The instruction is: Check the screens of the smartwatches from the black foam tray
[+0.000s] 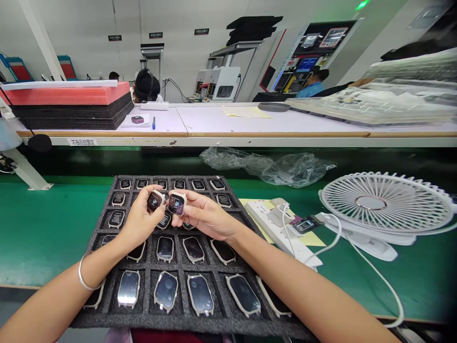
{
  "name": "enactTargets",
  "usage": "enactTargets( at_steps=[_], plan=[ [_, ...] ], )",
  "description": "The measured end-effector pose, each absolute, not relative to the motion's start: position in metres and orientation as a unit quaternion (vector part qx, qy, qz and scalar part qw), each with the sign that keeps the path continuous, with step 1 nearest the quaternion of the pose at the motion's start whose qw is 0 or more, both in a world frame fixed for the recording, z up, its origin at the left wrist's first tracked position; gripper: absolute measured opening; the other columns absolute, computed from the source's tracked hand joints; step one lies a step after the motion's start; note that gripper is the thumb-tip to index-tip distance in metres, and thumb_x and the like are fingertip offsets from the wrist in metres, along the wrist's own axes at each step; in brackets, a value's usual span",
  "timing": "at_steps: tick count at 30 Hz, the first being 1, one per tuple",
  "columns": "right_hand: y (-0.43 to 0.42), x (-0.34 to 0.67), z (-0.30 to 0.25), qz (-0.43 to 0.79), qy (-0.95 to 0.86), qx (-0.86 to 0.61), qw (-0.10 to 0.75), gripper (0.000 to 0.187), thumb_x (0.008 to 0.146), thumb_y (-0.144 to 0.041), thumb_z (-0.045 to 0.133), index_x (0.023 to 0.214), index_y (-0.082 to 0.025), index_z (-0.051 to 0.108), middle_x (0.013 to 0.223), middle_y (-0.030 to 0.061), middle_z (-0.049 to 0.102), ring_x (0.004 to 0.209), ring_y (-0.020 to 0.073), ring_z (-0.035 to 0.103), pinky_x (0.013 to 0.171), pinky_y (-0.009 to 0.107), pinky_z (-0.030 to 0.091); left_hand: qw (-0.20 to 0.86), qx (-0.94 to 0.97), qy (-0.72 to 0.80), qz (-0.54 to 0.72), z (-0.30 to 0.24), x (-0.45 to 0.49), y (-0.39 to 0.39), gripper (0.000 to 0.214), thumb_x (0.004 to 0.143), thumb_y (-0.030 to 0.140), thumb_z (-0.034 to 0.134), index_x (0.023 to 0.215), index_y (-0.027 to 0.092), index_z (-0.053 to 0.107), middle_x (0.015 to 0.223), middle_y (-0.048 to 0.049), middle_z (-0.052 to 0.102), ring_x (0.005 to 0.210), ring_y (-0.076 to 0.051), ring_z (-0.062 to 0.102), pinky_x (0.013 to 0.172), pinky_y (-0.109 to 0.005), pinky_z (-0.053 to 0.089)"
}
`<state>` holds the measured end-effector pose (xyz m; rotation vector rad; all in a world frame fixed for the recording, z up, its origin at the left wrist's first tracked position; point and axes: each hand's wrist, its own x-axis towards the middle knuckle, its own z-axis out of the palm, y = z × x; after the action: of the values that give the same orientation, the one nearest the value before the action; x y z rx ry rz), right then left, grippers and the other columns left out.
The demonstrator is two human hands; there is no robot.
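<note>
My left hand [143,214] grips one smartwatch body [154,201] between thumb and fingers, its screen lit and facing me. Close beside it, my right hand [203,213] holds a second smartwatch body [176,204], also with a lit screen. Both are strapless with light-coloured cases. Beneath my hands lies a black foam tray [146,320] divided into square pockets. Many pockets hold similar watch bodies, such as a dark-screened watch [200,294] in the front row. Several in the back rows, like the watch [116,218] at left, show white text. My hands and forearms hide some pockets.
Right of the tray are a white power strip [274,228] with cables and a white fan [371,204]. Crumpled clear plastic [271,166] lies behind the tray. A shelf [214,121] carries stacked foam sheets [71,109] and a pen [153,123]. Two people sit beyond.
</note>
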<state>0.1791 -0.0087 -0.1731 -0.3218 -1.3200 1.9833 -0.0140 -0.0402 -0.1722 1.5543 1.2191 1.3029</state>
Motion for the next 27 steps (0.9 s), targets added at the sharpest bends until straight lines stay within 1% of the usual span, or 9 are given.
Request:
enactTargets(
  at_steps=[7,13,17,27],
  plan=[
    [-0.0087,0.1794,-0.1728,0.769,-0.516,-0.128,0.355,0.045,0.084,-0.030,0.079,0.124,-0.019,0.060,0.089,0.0022,0.073,0.079,0.0139,0.073,0.074,0.026,0.054,0.384,0.612,0.473,0.504,-0.1713,-0.0139,-0.0405,0.041,0.080,0.024,0.061,0.120,0.021,0.052,0.098,-0.0009,0.059,0.089,-0.015,0.057,0.082,-0.030,0.045],
    [-0.0092,0.1799,-0.1730,0.767,-0.515,-0.133,0.359,0.045,0.084,-0.030,0.079,0.124,-0.019,0.060,0.089,0.0021,0.073,0.078,0.0137,0.072,0.074,0.026,0.054,0.387,0.610,0.467,0.510,-0.1700,-0.0128,-0.0410,0.042,0.079,0.025,0.063,0.119,0.021,0.052,0.099,-0.0017,0.059,0.090,-0.016,0.058,0.081,-0.029,0.046],
    [-0.0094,0.1797,-0.1728,0.769,-0.511,-0.135,0.359,0.046,0.082,-0.032,0.081,0.122,-0.019,0.061,0.089,0.0022,0.073,0.077,0.0145,0.072,0.074,0.027,0.053,0.390,0.609,0.464,0.511,-0.1700,-0.0130,-0.0414,0.042,0.078,0.024,0.063,0.118,0.020,0.052,0.097,-0.0013,0.059,0.089,-0.016,0.058,0.081,-0.029,0.046],
    [-0.0104,0.1800,-0.1713,0.767,-0.509,-0.146,0.362,0.045,0.082,-0.032,0.081,0.122,-0.019,0.063,0.088,0.0024,0.072,0.076,0.0145,0.071,0.073,0.028,0.054,0.391,0.609,0.459,0.514,-0.1709,-0.0132,-0.0416,0.042,0.079,0.023,0.063,0.120,0.021,0.053,0.101,-0.0018,0.060,0.095,-0.017,0.059,0.085,-0.028,0.046]
  ],
)
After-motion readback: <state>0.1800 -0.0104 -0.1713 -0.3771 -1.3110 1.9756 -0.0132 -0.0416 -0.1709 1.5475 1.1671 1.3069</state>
